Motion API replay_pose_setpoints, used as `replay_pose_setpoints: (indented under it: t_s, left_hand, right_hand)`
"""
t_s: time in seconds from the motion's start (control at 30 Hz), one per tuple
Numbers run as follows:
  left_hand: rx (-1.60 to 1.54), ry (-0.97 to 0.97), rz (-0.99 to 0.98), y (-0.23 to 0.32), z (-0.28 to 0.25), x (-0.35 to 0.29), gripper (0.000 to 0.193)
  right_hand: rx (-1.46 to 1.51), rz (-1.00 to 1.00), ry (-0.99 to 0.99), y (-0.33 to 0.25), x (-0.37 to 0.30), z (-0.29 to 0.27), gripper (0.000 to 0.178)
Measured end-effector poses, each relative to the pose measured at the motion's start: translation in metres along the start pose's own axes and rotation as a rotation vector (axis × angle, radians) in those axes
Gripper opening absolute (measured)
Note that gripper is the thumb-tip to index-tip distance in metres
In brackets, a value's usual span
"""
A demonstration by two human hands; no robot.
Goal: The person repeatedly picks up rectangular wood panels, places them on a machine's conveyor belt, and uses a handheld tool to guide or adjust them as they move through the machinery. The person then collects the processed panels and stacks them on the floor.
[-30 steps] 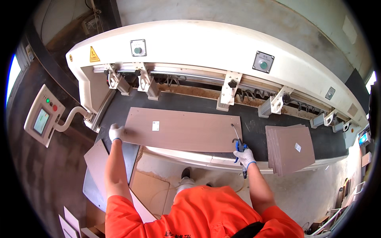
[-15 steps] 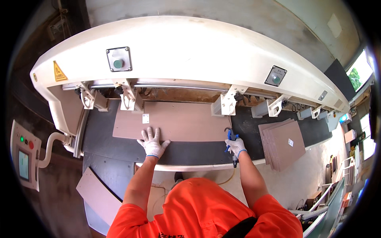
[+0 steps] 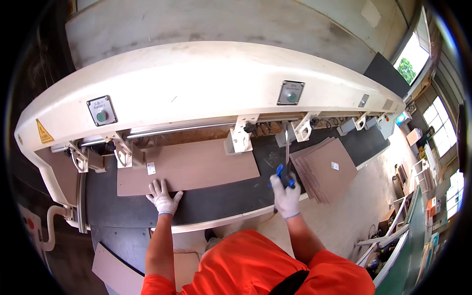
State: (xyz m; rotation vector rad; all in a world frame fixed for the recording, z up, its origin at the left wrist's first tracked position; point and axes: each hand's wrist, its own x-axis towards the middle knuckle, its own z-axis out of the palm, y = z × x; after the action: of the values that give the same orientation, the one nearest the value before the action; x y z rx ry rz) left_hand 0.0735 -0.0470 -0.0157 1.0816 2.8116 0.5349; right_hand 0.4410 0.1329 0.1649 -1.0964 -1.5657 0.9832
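A long brown board [image 3: 206, 164] with a small white label lies on the dark machine bed, its far edge under the clamps. Gloved in white, my left hand [image 3: 163, 197] rests on the board's near edge with fingers spread. My right hand [image 3: 286, 200], also gloved, is closed around a blue air blow gun [image 3: 280, 170], off the board's right end. The gun's thin metal nozzle points away from me toward the clamps. Some of its grip is hidden by my fingers and slightly blurred.
A white machine beam [image 3: 196, 78] with green buttons spans the far side, clamps [image 3: 241, 135] hanging below it. A fanned stack of brown boards [image 3: 324, 169] overhangs the bed's near edge at right. Another board [image 3: 115, 270] lies at lower left. A control panel [image 3: 32, 223] stands far left.
My right hand has lifted the blow gun and swung its nozzle away from me, farther from the board's right end. My left hand stays on the board. The view has shifted right.
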Motion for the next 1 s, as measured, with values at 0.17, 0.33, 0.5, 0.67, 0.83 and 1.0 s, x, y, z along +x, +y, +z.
replay_pose_setpoints:
  t_s: [0.17,0.33,0.5,0.67,0.83,1.0]
  left_hand:
    - [-0.082,0.156,-0.012,-0.014,0.022,-0.05,0.103]
    - [-0.212,0.202,-0.221,0.007,0.022,-0.142,0.097]
    - [-0.334,0.485,-0.447,0.021,0.056,-0.274,0.08]
    - [-0.11,0.73,-0.744,0.028,0.025,-0.425,0.076]
    - [0.305,0.783,-1.231,-0.026,-0.025,-0.589,0.08]
    - [-0.096,0.732,-1.898,-0.028,-0.043,-0.663,0.095]
  right_hand:
    - [-0.448,-0.156,0.046,-0.052,0.066,-0.019,0.03]
    - [-0.253,-0.138,-0.115,-0.045,0.068,-0.051,0.03]
    - [-0.123,-0.181,-0.533,-0.004,0.019,-0.07,0.033]
    - [-0.43,-0.039,-1.176,0.037,-0.061,-0.09,0.045]
    - [-0.568,-0.268,-2.108,0.046,-0.117,-0.099,0.056]
    - [-0.749,-0.354,-1.456,0.037,-0.137,-0.095,0.049]
